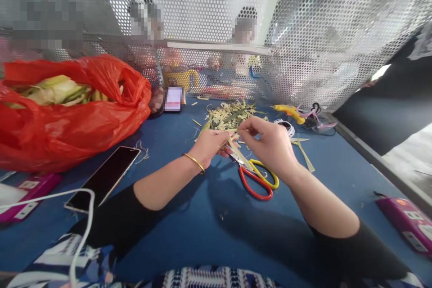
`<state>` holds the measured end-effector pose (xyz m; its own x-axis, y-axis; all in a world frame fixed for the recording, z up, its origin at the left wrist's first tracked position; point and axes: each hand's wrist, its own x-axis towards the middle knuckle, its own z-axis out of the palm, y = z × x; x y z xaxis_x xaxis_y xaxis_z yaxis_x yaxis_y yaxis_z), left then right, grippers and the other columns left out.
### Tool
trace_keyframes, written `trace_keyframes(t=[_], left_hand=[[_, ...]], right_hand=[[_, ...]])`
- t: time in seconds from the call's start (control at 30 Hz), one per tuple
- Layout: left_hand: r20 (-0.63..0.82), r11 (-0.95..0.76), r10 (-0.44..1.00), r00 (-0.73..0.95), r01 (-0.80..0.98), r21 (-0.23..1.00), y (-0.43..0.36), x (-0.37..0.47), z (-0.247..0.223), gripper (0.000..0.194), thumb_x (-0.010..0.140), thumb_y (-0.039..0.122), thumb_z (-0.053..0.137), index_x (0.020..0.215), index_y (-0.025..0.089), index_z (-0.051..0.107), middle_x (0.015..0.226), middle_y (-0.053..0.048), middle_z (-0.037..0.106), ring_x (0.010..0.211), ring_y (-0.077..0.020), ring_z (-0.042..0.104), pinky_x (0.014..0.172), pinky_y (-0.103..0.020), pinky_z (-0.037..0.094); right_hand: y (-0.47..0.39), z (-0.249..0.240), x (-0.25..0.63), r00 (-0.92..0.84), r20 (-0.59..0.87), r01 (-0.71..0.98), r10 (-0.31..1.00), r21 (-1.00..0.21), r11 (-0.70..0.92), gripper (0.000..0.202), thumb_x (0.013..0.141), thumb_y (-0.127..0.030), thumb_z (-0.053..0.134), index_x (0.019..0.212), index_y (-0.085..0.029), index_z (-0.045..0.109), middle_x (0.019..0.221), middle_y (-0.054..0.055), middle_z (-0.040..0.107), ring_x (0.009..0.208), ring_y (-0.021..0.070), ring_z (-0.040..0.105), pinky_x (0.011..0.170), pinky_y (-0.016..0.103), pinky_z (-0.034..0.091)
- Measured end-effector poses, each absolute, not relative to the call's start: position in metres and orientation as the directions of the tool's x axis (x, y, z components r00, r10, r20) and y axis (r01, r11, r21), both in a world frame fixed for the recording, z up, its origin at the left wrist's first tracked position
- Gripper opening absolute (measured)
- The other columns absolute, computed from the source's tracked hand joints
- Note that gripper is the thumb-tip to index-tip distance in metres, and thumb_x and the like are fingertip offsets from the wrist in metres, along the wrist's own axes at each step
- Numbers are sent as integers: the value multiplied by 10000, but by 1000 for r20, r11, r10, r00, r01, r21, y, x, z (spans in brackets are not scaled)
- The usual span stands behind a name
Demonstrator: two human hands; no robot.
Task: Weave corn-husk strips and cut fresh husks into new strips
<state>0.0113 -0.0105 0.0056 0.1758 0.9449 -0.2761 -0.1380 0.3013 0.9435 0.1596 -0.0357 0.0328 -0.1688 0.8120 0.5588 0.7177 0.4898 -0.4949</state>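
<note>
My left hand [211,144] is closed around pale green-yellow strips of husk or leaf [232,144], with one strip hanging down below the fingers. Thumb and forefinger of my right hand [268,141] pinch together at the other end of these strips, close to my left fingertips. What exactly lies between the right fingers is partly hidden. Under the hands rest scissors [256,182] with one red and one yellow handle loop, their blades partly covered. A heap of shredded husk pieces [231,114] lies just beyond my hands.
A red plastic bag [124,117] of husks stands at left, near a phone [108,177] and a purple power strip [42,189]. Behind stands a lit screen [173,100] before a perforated metal partition [205,4]. At right are a yellow glue gun [290,111] and another purple power strip [407,220].
</note>
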Motion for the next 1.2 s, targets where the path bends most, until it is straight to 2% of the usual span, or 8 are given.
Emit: trace_keyframes(t=[0.1, 0.17, 0.27, 0.33, 0.67, 1.0, 1.07, 1.2], left_hand=[[-289, 317, 947, 141, -253, 914, -12, 12, 8, 241, 795, 125, 630, 555, 134, 645, 480, -25, 602, 423, -110, 560, 442, -216, 443], [-307, 330, 944, 122, -316, 890, -12, 12, 10, 221, 772, 102, 608, 554, 129, 638, 467, -17, 586, 420, -108, 556, 437, -211, 443], [-328, 338, 940, 93, -381, 860, -12, 10, 11, 200, 749, 104, 591, 554, 125, 629, 484, -17, 591, 417, -108, 552, 429, -216, 441], [-325, 330, 942, 82, -389, 860, -10, 10, 11, 189, 745, 116, 592, 561, 123, 630, 495, -20, 597, 415, -112, 553, 431, -224, 447], [-255, 354, 931, 263, -467, 811, -9, 8, 11, 121, 683, 70, 570, 636, 130, 663, 591, -45, 664, 525, -137, 629, 593, -252, 549], [-207, 305, 948, 243, -503, 809, -11, 7, 14, 63, 746, 105, 673, 703, 110, 718, 675, -42, 707, 606, -113, 625, 657, -236, 531], [-184, 289, 951, 247, -512, 809, -10, 7, 12, 41, 736, 94, 704, 701, 108, 718, 687, -41, 707, 625, -110, 626, 662, -228, 516], [-200, 307, 945, 258, -496, 812, -7, 4, 9, 55, 727, 112, 769, 713, 98, 717, 681, -33, 683, 614, -94, 610, 602, -196, 472]], right_hand=[[-37, 21, 152, -181, 662, 778, 727, -355, 518, 122, 846, -196, 565, 752, -217, 640, 652, -13, 676, 585, 130, 585, 580, 244, 376], [-36, 13, 148, -239, 738, 807, 631, -210, 552, 167, 889, -197, 547, 757, -213, 648, 664, 0, 689, 593, 139, 587, 609, 261, 381], [-34, 5, 144, -364, 786, 819, 500, 14, 574, 257, 953, -190, 505, 743, -206, 651, 659, 8, 682, 600, 144, 575, 663, 287, 383], [-34, 4, 142, -399, 801, 825, 447, 100, 556, 285, 976, -188, 494, 740, -200, 654, 658, 8, 676, 606, 145, 569, 701, 300, 384], [-33, -1, 140, -341, 861, 871, 377, 138, 472, 228, 967, -194, 555, 768, -212, 666, 729, 8, 696, 719, 170, 562, 816, 348, 357], [-31, -7, 141, -421, 820, 861, 388, 226, 457, 225, 984, -159, 509, 859, -228, 682, 767, 12, 678, 753, 178, 518, 902, 367, 345], [-30, -7, 141, -488, 795, 823, 360, 280, 494, 229, 984, -134, 502, 901, -237, 689, 815, 17, 689, 780, 180, 527, 917, 371, 351], [-29, -6, 140, -737, 629, 603, 246, 449, 659, 259, 989, -102, 467, 931, -209, 696, 873, 46, 686, 878, 194, 568, 951, 380, 383]])
